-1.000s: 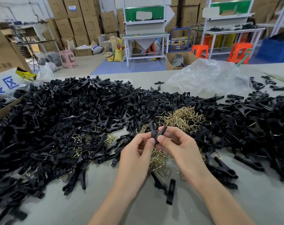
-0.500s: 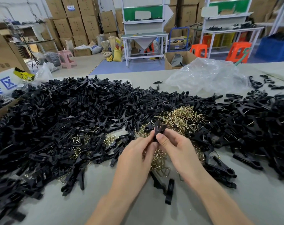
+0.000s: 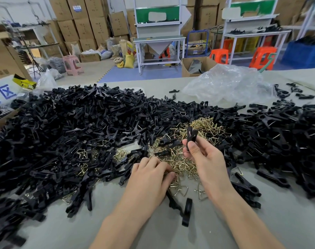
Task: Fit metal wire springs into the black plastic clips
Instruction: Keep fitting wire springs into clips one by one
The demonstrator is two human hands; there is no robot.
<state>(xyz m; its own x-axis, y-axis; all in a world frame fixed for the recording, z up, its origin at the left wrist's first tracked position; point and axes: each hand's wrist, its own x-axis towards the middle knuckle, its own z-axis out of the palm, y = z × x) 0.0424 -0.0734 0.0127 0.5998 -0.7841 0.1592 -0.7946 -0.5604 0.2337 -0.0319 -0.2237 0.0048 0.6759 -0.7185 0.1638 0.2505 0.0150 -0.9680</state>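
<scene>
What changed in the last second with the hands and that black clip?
The left hand let go of the black clip and dropped to the wire springs; whether it holds one is unclear. The right hand still pinches the clip, raised above the pile. The heaps of clips and the plastic bag stayed put.

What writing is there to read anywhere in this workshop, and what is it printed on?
"区" in blue, on the white sheet at far left.
The yellow-black tag: blurred.
The blue label on the stacked cartons: too small.
Print on the brown box: unreadable.
</scene>
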